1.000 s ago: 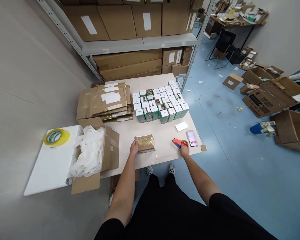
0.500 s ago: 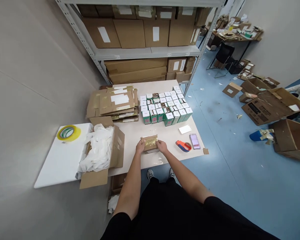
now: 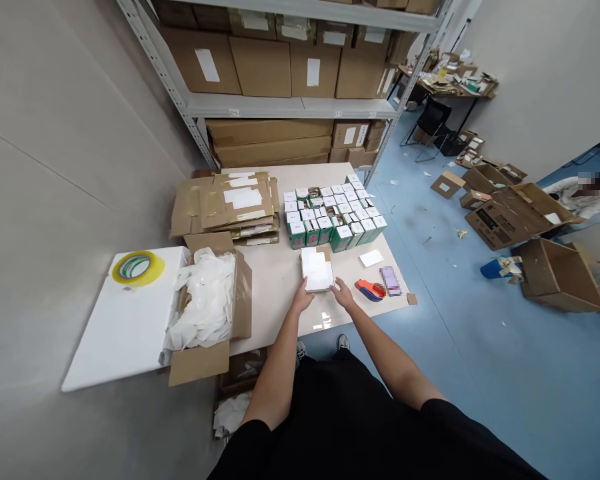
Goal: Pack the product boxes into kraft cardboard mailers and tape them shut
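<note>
A small cardboard box [image 3: 318, 272] with white labels on its upper face is over the table in front of me. My left hand [image 3: 303, 296] grips its near left corner, thumb on the side and fingers partly hidden beneath. At the near right corner is my right hand [image 3: 343, 293], its fingers parted and close beside the box edge; whether they touch is hard to make out. To the right lie a red-and-blue tape cutter [image 3: 371, 290], a phone [image 3: 391, 281] with a blurred screen and a white card [image 3: 371, 258].
Beyond the box stand rows of green-and-white cartons [image 3: 340, 233]. Flattened cardboard [image 3: 205, 207] is stacked at the left. An open box of white packing material [image 3: 241, 300] sits beside a yellow tape roll [image 3: 153, 268]. Shelving [image 3: 290, 107] rises behind the table [image 3: 275, 313].
The box has been turned: its taped brown face gives way to a white-labelled one. It is slightly farther right, and my right hand's grip has loosened. The view has shifted a little.
</note>
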The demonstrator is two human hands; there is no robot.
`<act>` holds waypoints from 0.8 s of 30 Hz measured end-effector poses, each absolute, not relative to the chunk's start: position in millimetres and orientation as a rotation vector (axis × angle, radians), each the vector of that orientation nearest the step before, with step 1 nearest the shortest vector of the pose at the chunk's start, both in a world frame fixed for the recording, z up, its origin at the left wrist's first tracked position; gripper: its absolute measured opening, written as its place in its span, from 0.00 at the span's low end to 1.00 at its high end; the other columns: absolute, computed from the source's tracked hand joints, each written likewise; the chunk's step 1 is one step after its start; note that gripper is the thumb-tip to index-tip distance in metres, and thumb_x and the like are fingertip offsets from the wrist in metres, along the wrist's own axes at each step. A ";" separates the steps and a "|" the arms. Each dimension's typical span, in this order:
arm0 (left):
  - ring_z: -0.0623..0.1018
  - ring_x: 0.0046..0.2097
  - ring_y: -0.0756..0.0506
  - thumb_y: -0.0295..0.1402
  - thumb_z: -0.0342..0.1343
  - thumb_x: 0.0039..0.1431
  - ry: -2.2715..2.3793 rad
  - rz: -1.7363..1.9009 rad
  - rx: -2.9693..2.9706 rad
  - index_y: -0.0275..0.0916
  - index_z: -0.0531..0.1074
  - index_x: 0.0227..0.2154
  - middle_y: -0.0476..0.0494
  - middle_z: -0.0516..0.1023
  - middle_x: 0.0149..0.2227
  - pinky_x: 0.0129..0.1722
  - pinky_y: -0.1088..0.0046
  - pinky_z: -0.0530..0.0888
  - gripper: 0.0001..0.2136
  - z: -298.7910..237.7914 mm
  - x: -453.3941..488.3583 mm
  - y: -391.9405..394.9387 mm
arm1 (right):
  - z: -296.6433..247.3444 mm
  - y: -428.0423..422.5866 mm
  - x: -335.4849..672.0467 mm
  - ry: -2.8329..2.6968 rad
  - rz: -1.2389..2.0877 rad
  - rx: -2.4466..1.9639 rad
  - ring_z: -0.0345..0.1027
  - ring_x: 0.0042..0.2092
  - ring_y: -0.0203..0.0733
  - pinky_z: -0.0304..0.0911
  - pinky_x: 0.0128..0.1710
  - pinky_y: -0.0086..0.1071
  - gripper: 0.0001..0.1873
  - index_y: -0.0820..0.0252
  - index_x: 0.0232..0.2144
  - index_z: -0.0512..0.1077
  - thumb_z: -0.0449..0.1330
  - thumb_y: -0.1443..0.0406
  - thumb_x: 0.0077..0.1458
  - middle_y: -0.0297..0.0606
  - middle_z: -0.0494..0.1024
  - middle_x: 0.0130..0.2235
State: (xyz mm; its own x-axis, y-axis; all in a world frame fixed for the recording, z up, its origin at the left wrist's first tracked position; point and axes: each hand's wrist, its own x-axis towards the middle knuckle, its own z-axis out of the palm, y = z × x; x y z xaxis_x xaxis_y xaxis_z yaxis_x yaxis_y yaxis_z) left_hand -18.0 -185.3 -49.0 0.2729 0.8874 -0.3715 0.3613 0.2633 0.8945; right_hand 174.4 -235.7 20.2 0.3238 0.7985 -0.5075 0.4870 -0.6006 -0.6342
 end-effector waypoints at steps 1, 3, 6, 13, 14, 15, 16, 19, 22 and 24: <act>0.57 0.74 0.34 0.26 0.67 0.49 1.351 0.485 1.319 0.40 0.58 0.71 0.36 0.55 0.74 0.72 0.59 0.57 0.45 -52.2 -15.9 -188.0 | 13.8 -238.2 173.2 -1.174 1.186 -2.212 0.68 0.63 0.44 0.64 0.59 0.34 0.27 0.55 0.63 0.69 0.55 0.60 0.64 0.40 0.73 0.64; 0.55 0.74 0.34 0.24 0.66 0.49 1.410 0.422 1.320 0.38 0.62 0.69 0.36 0.53 0.75 0.72 0.62 0.56 0.42 -56.0 -14.1 -190.0 | 3.8 -240.2 172.6 -1.210 1.222 -2.174 0.66 0.65 0.43 0.64 0.61 0.35 0.28 0.54 0.65 0.67 0.55 0.62 0.63 0.38 0.71 0.66; 0.59 0.73 0.35 0.24 0.63 0.51 1.468 0.388 1.352 0.37 0.67 0.66 0.35 0.57 0.73 0.72 0.63 0.57 0.36 -53.3 -14.4 -184.6 | -1.8 -235.8 179.5 -1.174 1.229 -2.125 0.62 0.68 0.42 0.61 0.64 0.35 0.31 0.56 0.68 0.63 0.55 0.63 0.63 0.39 0.68 0.68; 0.66 0.69 0.38 0.28 0.59 0.58 1.580 0.636 1.573 0.41 0.72 0.60 0.38 0.68 0.67 0.70 0.59 0.61 0.25 -11.3 36.5 -153.2 | 7.1 -205.5 235.2 -1.166 1.010 -1.887 0.67 0.63 0.46 0.64 0.63 0.41 0.33 0.53 0.69 0.62 0.53 0.64 0.62 0.39 0.67 0.68; 0.67 0.68 0.38 0.29 0.58 0.59 1.550 0.682 1.605 0.42 0.73 0.60 0.39 0.69 0.66 0.70 0.59 0.62 0.24 -4.5 52.1 -147.3 | 7.6 -200.0 247.5 -1.174 0.980 -1.838 0.66 0.64 0.47 0.64 0.64 0.42 0.33 0.52 0.69 0.63 0.53 0.64 0.62 0.38 0.67 0.69; 0.68 0.67 0.39 0.29 0.58 0.60 1.517 0.716 1.630 0.43 0.73 0.60 0.39 0.70 0.66 0.69 0.59 0.64 0.24 1.3 68.9 -141.3 | 7.4 -194.5 260.9 -1.184 0.944 -1.800 0.64 0.66 0.47 0.63 0.64 0.43 0.33 0.52 0.69 0.63 0.53 0.64 0.62 0.38 0.65 0.69; 0.69 0.66 0.39 0.30 0.58 0.60 1.487 0.736 1.646 0.43 0.73 0.60 0.40 0.71 0.65 0.67 0.59 0.66 0.23 5.7 86.5 -135.0 | 6.4 -189.0 275.5 -1.199 0.901 -1.779 0.61 0.68 0.47 0.62 0.65 0.43 0.33 0.52 0.69 0.63 0.53 0.64 0.62 0.38 0.64 0.70; 0.74 0.61 0.38 0.31 0.58 0.61 1.428 0.729 1.637 0.43 0.73 0.60 0.39 0.73 0.63 0.59 0.61 0.73 0.23 7.1 141.3 -117.4 | -2.4 -174.5 325.8 -1.267 0.763 -1.841 0.55 0.71 0.47 0.57 0.68 0.44 0.32 0.56 0.69 0.62 0.51 0.64 0.63 0.41 0.63 0.71; 0.78 0.55 0.39 0.31 0.60 0.60 1.439 0.647 1.562 0.41 0.74 0.59 0.36 0.75 0.60 0.55 0.62 0.75 0.23 -9.8 194.4 -104.0 | -20.2 -163.5 380.5 -1.313 0.711 -2.082 0.53 0.71 0.50 0.53 0.70 0.45 0.31 0.63 0.68 0.63 0.51 0.64 0.63 0.46 0.64 0.70; 0.80 0.51 0.40 0.30 0.61 0.58 1.465 0.577 1.497 0.39 0.74 0.58 0.35 0.77 0.58 0.55 0.63 0.74 0.24 -27.9 226.4 -97.0 | -35.8 -157.4 413.3 -1.333 0.764 -2.267 0.51 0.71 0.54 0.53 0.69 0.45 0.31 0.65 0.68 0.63 0.51 0.65 0.63 0.47 0.63 0.70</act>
State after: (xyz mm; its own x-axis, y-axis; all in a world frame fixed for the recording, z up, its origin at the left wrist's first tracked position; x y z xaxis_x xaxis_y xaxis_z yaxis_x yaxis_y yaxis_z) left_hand 226.4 -97.0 -27.9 0.1776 0.9465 -0.2694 0.5085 0.1461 0.8486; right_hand 413.3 -157.4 -35.8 0.3959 0.8829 -0.2525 0.6640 -0.4652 -0.5854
